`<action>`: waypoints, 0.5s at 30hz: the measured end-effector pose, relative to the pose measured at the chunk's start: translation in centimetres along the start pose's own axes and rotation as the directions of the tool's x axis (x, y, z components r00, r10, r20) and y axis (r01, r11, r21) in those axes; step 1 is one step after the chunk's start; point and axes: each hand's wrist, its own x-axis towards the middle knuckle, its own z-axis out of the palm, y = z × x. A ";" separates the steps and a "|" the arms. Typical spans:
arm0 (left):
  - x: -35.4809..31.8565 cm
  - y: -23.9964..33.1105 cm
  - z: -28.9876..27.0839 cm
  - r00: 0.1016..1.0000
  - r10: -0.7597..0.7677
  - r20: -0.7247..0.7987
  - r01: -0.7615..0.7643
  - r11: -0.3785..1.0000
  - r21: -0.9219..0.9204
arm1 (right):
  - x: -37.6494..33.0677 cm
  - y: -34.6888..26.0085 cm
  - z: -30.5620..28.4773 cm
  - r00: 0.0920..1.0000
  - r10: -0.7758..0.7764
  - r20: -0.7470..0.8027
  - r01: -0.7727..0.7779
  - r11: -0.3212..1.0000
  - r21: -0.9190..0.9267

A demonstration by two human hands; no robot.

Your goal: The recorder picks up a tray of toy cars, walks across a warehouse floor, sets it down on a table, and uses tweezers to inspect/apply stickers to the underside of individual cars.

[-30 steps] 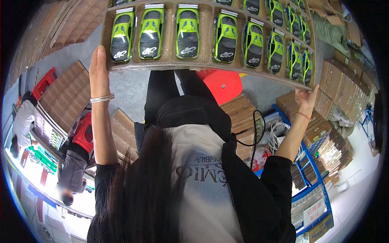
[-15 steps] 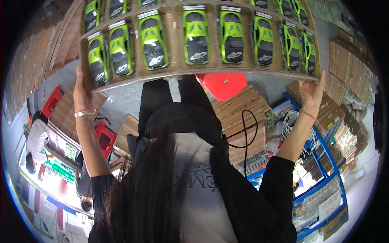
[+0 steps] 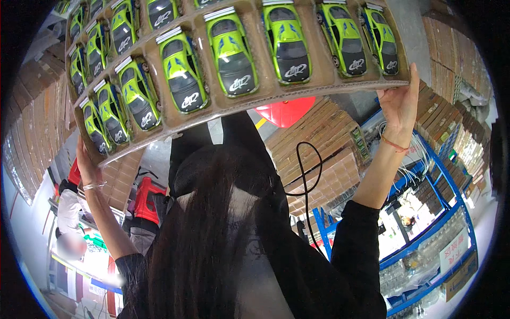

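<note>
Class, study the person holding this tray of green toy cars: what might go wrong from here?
1. The tray is held at its ends by the left grip and right grip; if either slipped, toy cars might spill.
2. The red stool, partly hidden behind the tray, might be bumped.

A shallow brown tray [image 3: 319, 86] is held up by its left and right ends, its near edge running lower in the view at the left and its far part cut off by the upper border. Its compartments are filled with lime-green toy cars [image 3: 232, 59], each marked by a black bonnet with a white emblem, dark windows and a pale rear spoiler. Eight are set upright along the nearest row, bonnets turned toward the near edge.
</note>
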 end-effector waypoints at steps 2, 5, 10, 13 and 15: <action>1.3 1.0 -2.9 1.000 -0.027 0.011 0.026 0.998 0.050 | -0.5 0.7 1.1 1.000 -0.025 -0.007 0.024 0.999 -0.046; 3.0 2.9 -4.8 0.962 -0.260 0.080 0.260 0.966 0.003 | -0.6 2.3 1.7 0.999 0.002 0.054 -0.001 1.000 -0.023; 3.0 3.1 2.9 1.000 0.018 0.006 -0.018 0.995 0.101 | -1.7 3.1 1.7 0.997 0.020 0.081 -0.020 1.000 -0.003; 3.9 4.1 1.9 0.994 -0.109 -0.011 0.110 0.990 0.089 | -2.6 3.8 2.6 0.998 0.018 0.056 -0.019 1.000 0.024; 3.1 4.9 2.9 0.983 -0.181 0.012 0.180 0.982 0.060 | -3.1 4.1 3.1 1.000 0.001 0.027 -0.001 1.000 0.010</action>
